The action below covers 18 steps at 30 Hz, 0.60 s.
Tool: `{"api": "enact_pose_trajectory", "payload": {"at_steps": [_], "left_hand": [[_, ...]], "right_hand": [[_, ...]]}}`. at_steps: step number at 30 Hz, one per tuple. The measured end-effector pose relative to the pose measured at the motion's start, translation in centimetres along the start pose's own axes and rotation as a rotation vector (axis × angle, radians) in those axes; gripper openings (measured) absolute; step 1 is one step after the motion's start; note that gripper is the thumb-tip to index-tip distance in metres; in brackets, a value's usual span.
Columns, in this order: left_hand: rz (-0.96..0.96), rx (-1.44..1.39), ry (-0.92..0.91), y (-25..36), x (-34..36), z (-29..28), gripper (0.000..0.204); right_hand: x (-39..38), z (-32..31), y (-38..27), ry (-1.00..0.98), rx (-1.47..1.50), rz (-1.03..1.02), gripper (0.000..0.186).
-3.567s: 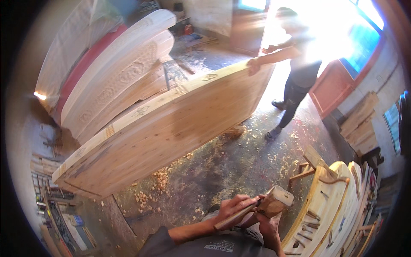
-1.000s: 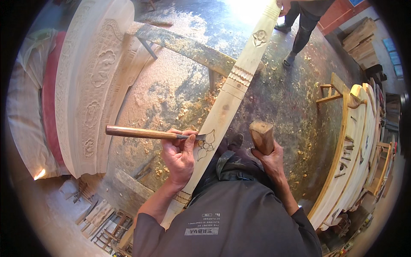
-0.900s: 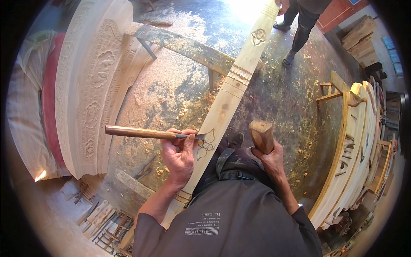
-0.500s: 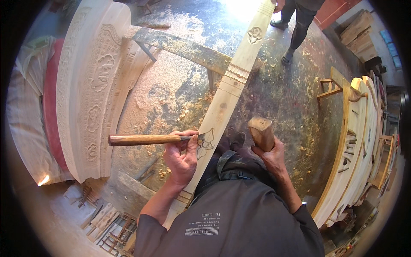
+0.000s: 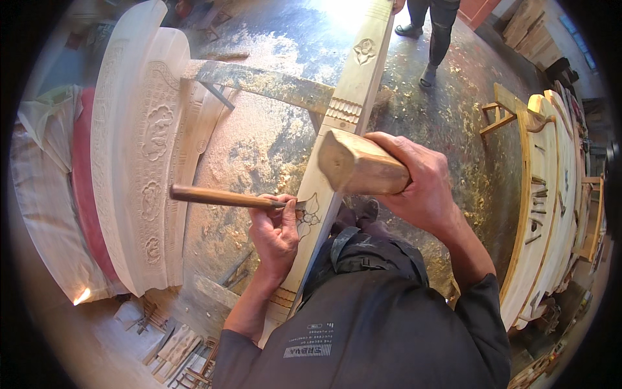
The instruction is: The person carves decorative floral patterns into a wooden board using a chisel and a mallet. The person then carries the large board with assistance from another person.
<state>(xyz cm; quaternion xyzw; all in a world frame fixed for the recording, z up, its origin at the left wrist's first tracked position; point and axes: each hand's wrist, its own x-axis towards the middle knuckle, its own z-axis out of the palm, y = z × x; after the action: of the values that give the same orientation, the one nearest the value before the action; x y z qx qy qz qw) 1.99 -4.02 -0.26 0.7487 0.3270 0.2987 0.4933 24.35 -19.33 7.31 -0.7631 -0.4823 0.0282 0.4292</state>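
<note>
Two-handed: pinching chisel (image 5: 220, 196) at right end with left hand (image 5: 275, 241), likely for aim; gripping mallet (image 5: 359, 167) with right hand (image 5: 424, 185), mid-frame.

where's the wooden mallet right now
In the head view, the wooden mallet is just right of centre, in the person's right grip, overlapping the carved board in the picture, right of the chisel.

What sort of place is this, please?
Probably a woodcarving workshop: a wooden-handled metal chisel, a long pale wooden board with a carved flower, and scattered tan wood shavings suggest it.
</note>
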Motion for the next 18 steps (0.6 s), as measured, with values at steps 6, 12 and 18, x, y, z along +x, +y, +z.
{"api": "enact_pose_trajectory", "payload": {"at_steps": [6,12,18], "left_hand": [[-0.097,-0.205,0.041,-0.7,0.0,0.0,0.032],[-0.211,-0.336,0.053,-0.6,0.2,-0.3,0.031],[-0.221,-0.302,0.064,-0.1,0.4,-0.2,0.029]], "right_hand": [[0.1,0.5,-0.6,-0.003,0.004,-0.023,0.064],[-2.7,1.5,0.6,-0.045,0.078,0.124,0.063],[-3.7,1.4,1.2,-0.029,0.135,0.227,0.06]]}}
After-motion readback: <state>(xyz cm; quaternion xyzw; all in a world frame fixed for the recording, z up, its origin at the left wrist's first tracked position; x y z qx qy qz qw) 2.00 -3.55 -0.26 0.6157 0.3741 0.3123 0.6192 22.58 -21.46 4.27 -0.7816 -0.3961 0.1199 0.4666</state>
